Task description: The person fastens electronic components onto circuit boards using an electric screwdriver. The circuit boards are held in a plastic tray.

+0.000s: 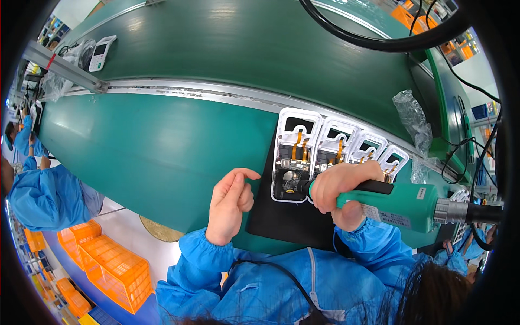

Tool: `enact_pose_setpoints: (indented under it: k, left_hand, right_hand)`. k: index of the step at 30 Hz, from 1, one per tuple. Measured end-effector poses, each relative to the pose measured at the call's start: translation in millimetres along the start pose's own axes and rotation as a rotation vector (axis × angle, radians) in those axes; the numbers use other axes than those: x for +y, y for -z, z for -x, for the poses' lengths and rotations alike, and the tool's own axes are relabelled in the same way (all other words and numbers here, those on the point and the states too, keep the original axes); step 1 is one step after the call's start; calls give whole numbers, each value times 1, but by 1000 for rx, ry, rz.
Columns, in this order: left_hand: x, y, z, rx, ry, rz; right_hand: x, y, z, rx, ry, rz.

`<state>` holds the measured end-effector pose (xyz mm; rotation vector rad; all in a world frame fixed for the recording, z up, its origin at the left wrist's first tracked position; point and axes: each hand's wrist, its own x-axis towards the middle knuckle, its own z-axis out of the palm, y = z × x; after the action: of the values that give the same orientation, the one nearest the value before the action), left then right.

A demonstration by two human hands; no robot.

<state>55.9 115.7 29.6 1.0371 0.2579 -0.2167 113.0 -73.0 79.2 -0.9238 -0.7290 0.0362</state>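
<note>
My right hand (346,189) is wrapped round a green electric screwdriver (409,203), held nearly level. Its dark tip points left and meets the lower part of the leftmost white device housing (278,146). That housing lies open, with a circuit board and orange flat cables (297,145) showing. Left of it, my left hand (232,200) hovers over the bench with its fingers curled and the index finger bent toward the housing. Whatever those fingers may hold is hidden. Similar open housings (319,142) stand in a row to the right, partly covered by my right hand.
Beneath the housings lies a black mat (287,225) on the green bench (162,146). A metal rail (189,92) separates the bench from a dark green belt (227,49). Clear plastic bags (413,122), a white keypad device (102,54), orange crates (116,265) and a co-worker's blue sleeve (49,195) surround it.
</note>
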Motion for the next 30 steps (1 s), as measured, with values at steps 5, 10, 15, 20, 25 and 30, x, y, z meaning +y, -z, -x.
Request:
enact_pose_setpoints:
  k: [5,10,15,20,25,30]
  left_hand:
    - [-10,6,20,-35,290,426]
    - [-30,-11,38,-218,489,450]
    - [-42,-43,42,-264,642,569]
    - [-63,-32,39,-360,577,642]
    - [-45,-42,54,-315,583,362]
    - [-20,-42,57,-246,579,391]
  right_hand:
    - [-7,15,-4,-235,-73,131]
    - [-30,-8,-2,14,65,-40]
    - [-38,-17,11,-158,45,-202]
    - [-41,-7,18,-142,65,-170]
    - [-43,1,35,30,-92,108]
    - [-29,7,57,6,-321,406]
